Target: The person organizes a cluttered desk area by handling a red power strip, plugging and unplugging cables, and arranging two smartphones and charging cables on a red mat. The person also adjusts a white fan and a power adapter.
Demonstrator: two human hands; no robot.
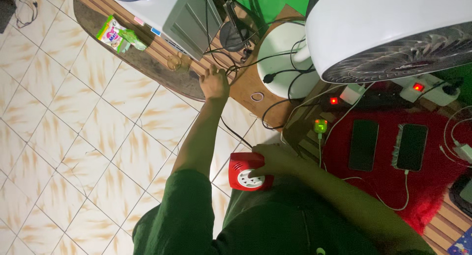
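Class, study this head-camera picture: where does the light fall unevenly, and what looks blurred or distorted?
Head view: bright on the cream tiled floor, dim towards the red fuzzy mat; small red indicator lights glow and bloom; the large white fan housing looms stretched at the edge; the left hand looks slightly soft, the right hand on the red round-socket cable reel sharper.

My right hand [275, 159] covers part of the red socket box [247, 171]. The fan [388, 33] (white housing) is cut off at the top edge, and my left fingertips [212, 70] vanish among cables.

My left hand [214, 83] is stretched far out from the red socket box [244, 172], fingers spread, arm straight; my right hand [275, 159] curls against that box, elbow bent
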